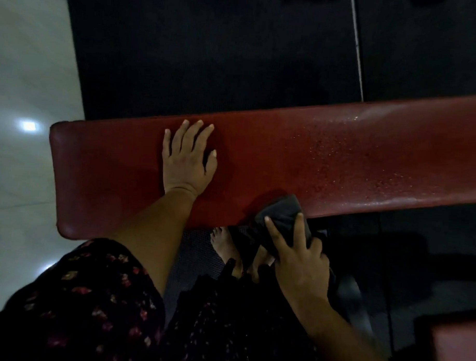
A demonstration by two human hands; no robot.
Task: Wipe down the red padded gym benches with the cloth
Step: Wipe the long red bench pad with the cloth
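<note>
- The wiping looks to be in hand on one bench (pixel 259 165): its right stretch is speckled with droplets and streaky sheen, while the left stretch, nearer the rounded end, looks matt and dry.
- The bench is a long red pad with rounded corners and a fine-grained, leather-like skin; it runs from left of centre off the right edge of the view.
- The left hand (pixel 187 157) lies flat on the bench top, left of its middle, fingers straight and slightly spread, holding nothing; it seems to brace the body.
- The right hand (pixel 299 260) grips the cloth (pixel 281 217) at the bench's near edge, fingers curled over the wad, two of them lying straighter along its top.
- The cloth is dark, soft and bunched into a thick fold; its upper end lies over the bench's near edge, the rest hangs below it.
- Judged from this, the next move calls for carrying the cloth up onto the pad and sweeping right across the wet patch with flat, even pressure, so the beads are taken up rather than smeared.
- Below the bench edge, bare feet (pixel 223 247) stand on a dark ribbed mat (pixel 191 259); pale glossy floor (pixel 24 78) lies beyond the bench's left end.
- A second red pad (pixel 457 350) shows in the corner well below the bench's right part, probably still to be done.
</note>
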